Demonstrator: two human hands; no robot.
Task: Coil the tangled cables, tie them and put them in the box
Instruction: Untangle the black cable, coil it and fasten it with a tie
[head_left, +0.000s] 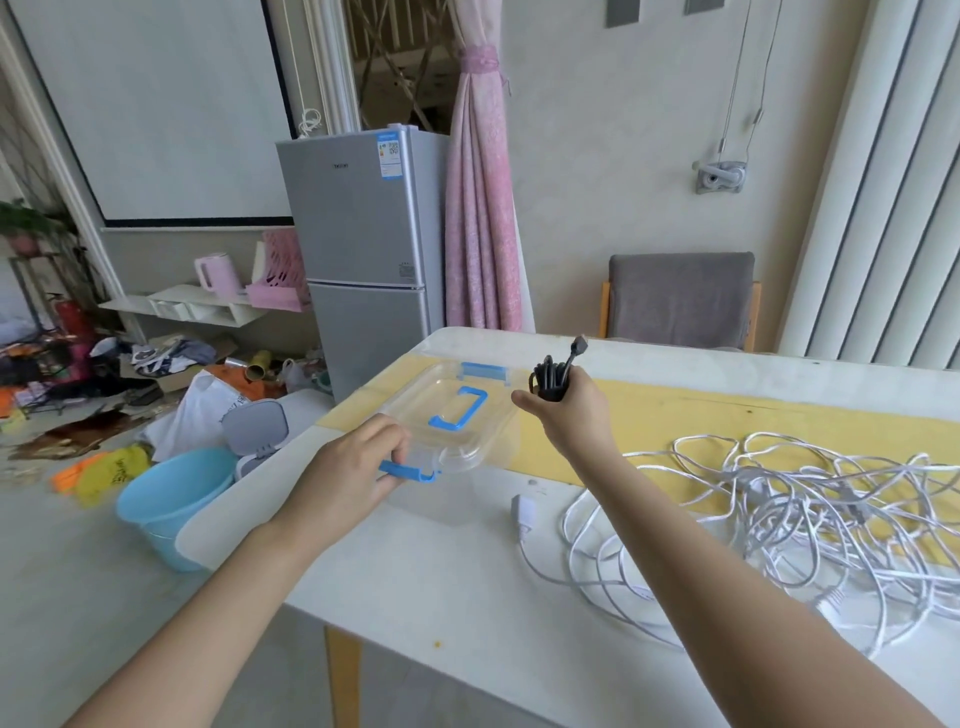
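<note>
A clear plastic box (470, 447) with a lid, a blue handle and blue latches stands on the table's left part. My left hand (358, 462) grips the near blue latch (408, 472) of the box. My right hand (569, 410) holds a coiled black cable (553, 375) upright just right of the box, one plug end sticking up. A big tangle of white cables (779, 525) lies on the table to the right, with a white plug (523, 512) at its left end.
The white table (447, 571) has a yellow strip across its middle. A blue bucket (171, 499) and a grey-lidded bin (254, 428) stand on the floor left of the table. A grey chair (680, 299) is behind it. A silver fridge (363, 249) stands beyond.
</note>
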